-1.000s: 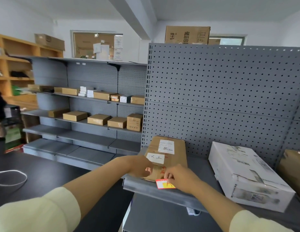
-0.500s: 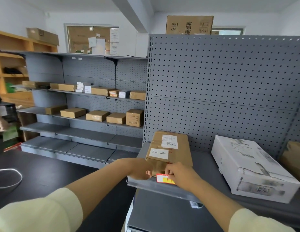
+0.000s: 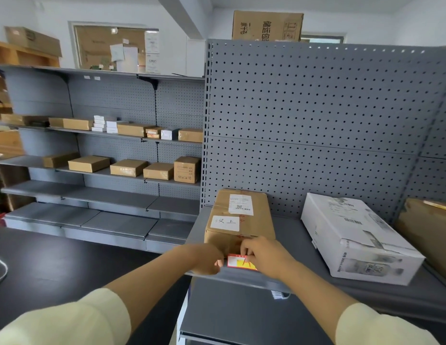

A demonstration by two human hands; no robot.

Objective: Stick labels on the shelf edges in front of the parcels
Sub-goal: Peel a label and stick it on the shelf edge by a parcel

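Observation:
A red and yellow label (image 3: 238, 261) lies against the front edge of the grey shelf (image 3: 244, 276), right in front of a brown cardboard parcel (image 3: 238, 220) with white stickers. My right hand (image 3: 263, 256) covers the label's right end, fingers pressed on it. My left hand (image 3: 207, 260) is curled at the label's left end, fingertips touching it. A white parcel (image 3: 359, 240) sits further right on the same shelf, with no label visible on the edge in front of it.
A brown parcel (image 3: 428, 232) is at the far right edge. Grey pegboard (image 3: 316, 125) backs the shelf. Another grey shelving unit (image 3: 105, 170) at left holds several brown and white boxes. A lower shelf (image 3: 242, 317) lies below my hands. A dark table (image 3: 55, 260) is at left.
Both hands stay at the label on the shelf edge. My view has tilted slightly and drawn closer. The label now sits flatter along the edge, more of it showing between my hands.

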